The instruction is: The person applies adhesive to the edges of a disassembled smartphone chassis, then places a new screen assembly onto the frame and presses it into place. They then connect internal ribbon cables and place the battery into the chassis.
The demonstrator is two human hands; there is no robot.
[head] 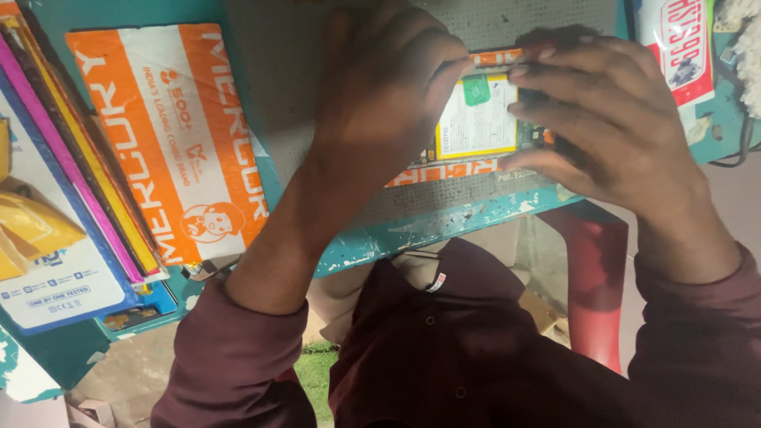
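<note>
An opened phone (476, 127) lies on a grey perforated mat (468, 194) on the teal worktable, its white and yellow battery showing with a green tab on top. My left hand (380, 95) rests over the phone's left part, fingers curled down onto it. My right hand (602, 119) grips the phone's right end, fingertips pressed at the battery's edge. Whether either hand holds a small tool is hidden. Both arms wear dark maroon sleeves.
An orange and white packet (166, 135) lies left of the mat. Flat boxes and coloured packages (55, 238) are stacked at far left. A red and white packet (682, 47) sits top right. The chipped table edge (444, 226) runs just in front; a red stool (590, 277) stands below.
</note>
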